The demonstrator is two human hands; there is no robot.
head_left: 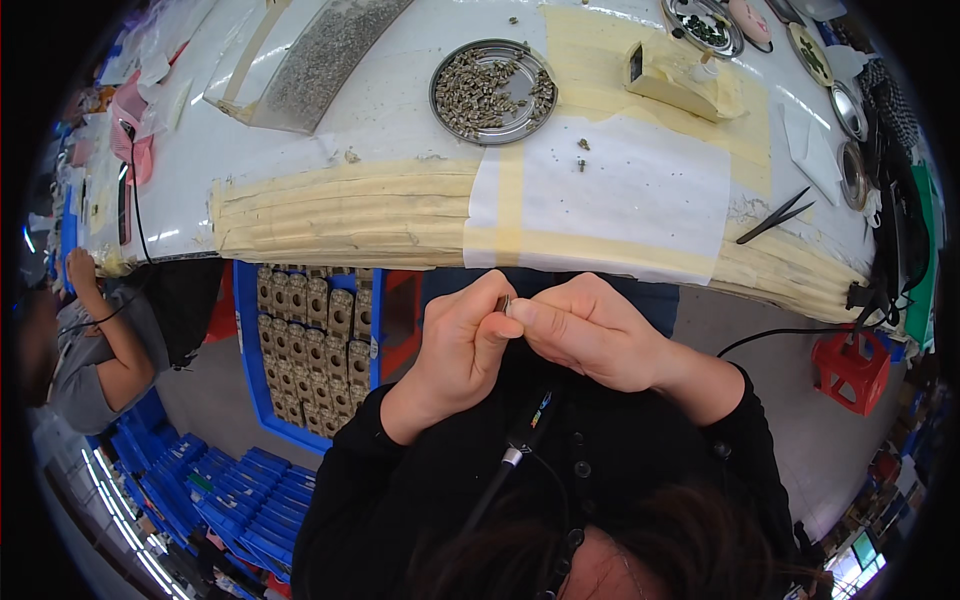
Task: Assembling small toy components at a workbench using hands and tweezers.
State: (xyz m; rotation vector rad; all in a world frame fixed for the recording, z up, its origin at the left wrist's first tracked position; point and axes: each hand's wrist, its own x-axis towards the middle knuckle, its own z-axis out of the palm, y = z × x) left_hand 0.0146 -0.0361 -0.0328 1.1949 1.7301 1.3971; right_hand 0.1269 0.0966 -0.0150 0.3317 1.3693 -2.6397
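Note:
In front of my chest, just off the table's near edge, my two hands meet fingertip to fingertip. My left hand (462,338) is closed, thumb and forefinger pinching a small metal piece (507,303). My right hand (598,332) is closed as well, its thumb pressed against the same piece; most of it is hidden by the fingers. A round metal tray (437,112) on the table beyond holds a heap of small metal parts (480,92). Two similar loose parts (583,146) lie on a white paper sheet (640,205). Dark tweezers (774,217) rest to the right of it.
A blue crate (252,352) with rows of patterned pieces (316,300) stands below left. A tape-covered block (680,80) and a clear bag of small parts (325,65) lie on the table. A co-worker's arm (115,330) is far left, a red stool (850,368) right.

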